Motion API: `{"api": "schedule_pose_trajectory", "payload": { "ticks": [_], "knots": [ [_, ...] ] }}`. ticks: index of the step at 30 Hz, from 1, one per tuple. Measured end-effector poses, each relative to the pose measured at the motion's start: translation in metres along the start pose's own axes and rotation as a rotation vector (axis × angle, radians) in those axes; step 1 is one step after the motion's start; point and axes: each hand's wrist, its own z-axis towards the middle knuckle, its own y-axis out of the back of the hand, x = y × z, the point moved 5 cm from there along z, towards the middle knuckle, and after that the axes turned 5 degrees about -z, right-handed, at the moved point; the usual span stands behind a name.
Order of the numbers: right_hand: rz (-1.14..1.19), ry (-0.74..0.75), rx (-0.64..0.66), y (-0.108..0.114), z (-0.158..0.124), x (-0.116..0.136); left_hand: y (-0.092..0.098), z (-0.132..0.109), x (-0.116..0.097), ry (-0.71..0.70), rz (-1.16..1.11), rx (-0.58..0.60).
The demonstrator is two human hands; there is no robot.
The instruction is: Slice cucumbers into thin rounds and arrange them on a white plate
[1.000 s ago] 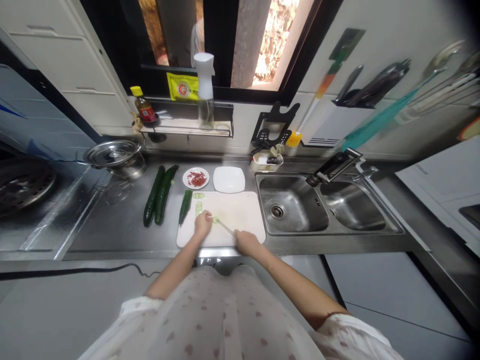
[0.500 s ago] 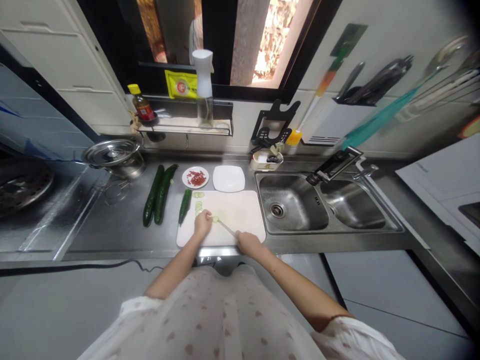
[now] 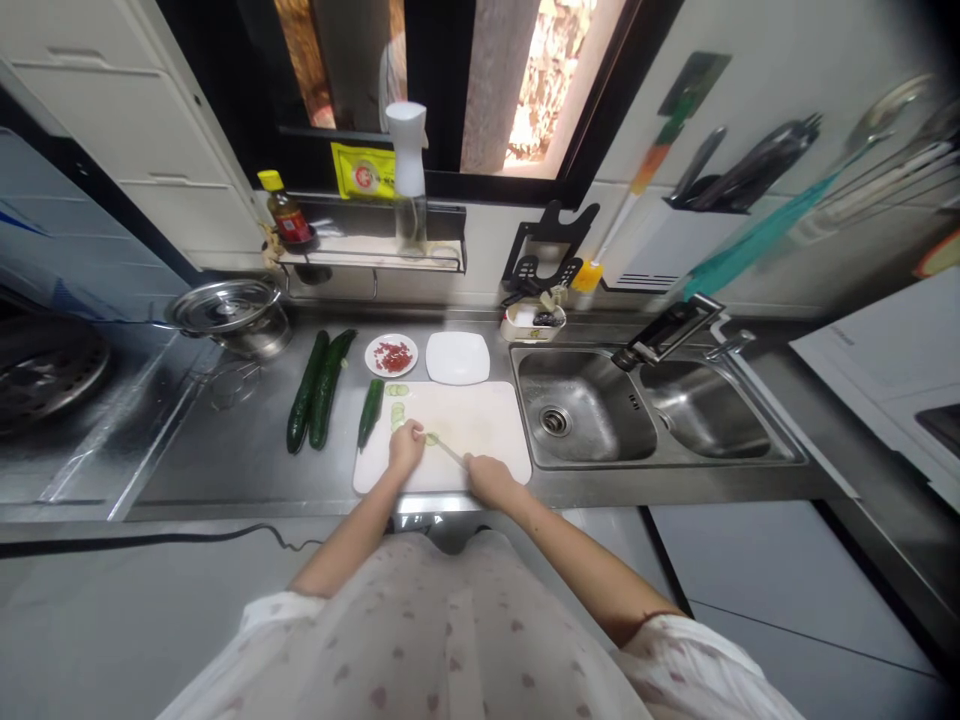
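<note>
Right hand [image 3: 493, 482] clenched around knife [image 3: 452, 454], cucumber slice [image 3: 432, 439] at its tip, white cutting board [image 3: 484, 408] beneath, left hand [image 3: 406, 450] alongside, grip indeterminable.

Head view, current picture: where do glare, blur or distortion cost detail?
In the head view, daylight beside the black window frame is blown out; the silver steel counter carries bright streaks at left; the round-headed metal utensil at upper right looks smeared and stretched; the top right corner falls dark; the thin grey knife blade in the right hand looks soft.
</note>
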Motion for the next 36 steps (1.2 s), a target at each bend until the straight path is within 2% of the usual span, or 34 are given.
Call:
{"api": "schedule_pose_trajectory", "payload": {
  "ticks": [4,8,12,17,36],
  "knots": [
    [0.039,0.002,-0.051,0.001,-0.002,-0.013,-0.001,-0.003,0.0,-0.05,-0.002,0.001],
    [0.206,-0.092,-0.154,0.0,-0.004,-0.03,-0.005,-0.007,0.001,-0.076,0.009,0.004],
    [0.373,-0.229,-0.297,-0.001,0.0,-0.043,-0.008,-0.008,0.002,-0.074,0.038,0.002],
    [0.492,-0.259,-0.476,-0.001,0.008,-0.049,-0.009,-0.009,0.001,-0.083,0.048,-0.002],
    [0.328,-0.273,-0.341,-0.009,0.019,-0.038,-0.002,-0.011,-0.02,-0.104,0.174,0.055]
  ]
}}
